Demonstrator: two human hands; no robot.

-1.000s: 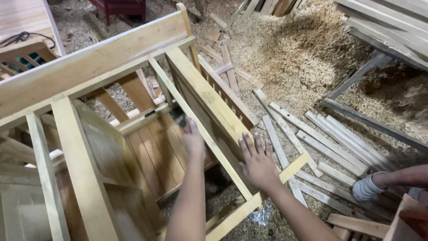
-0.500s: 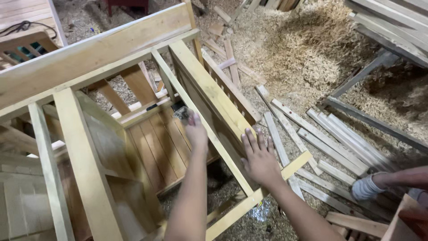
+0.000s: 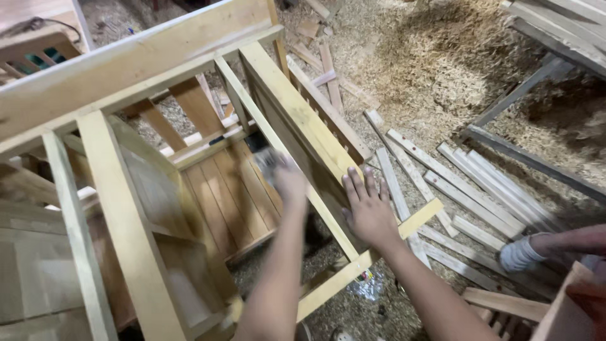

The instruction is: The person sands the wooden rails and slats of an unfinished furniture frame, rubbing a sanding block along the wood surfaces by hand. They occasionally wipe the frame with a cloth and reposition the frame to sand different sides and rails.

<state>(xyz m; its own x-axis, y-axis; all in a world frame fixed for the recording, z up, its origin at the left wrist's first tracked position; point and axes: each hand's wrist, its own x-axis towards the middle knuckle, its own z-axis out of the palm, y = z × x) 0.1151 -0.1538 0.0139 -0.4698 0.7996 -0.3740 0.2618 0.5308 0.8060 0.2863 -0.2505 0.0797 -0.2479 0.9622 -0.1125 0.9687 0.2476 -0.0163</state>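
Head view: wooden frame (image 3: 297, 113), unfinished, lying tilted over sawdust floor (image 3: 429, 63). Right hand (image 3: 369, 208) spread flat against its side rail. Left hand (image 3: 287, 180) inside frame, blurred; grip cannot be told. Loose slats (image 3: 467, 189) nearby.

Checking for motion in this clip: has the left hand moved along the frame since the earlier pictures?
Yes. The left hand is motion-blurred and sits slightly nearer than before along the wooden rail, while the right hand lies flat on that rail.
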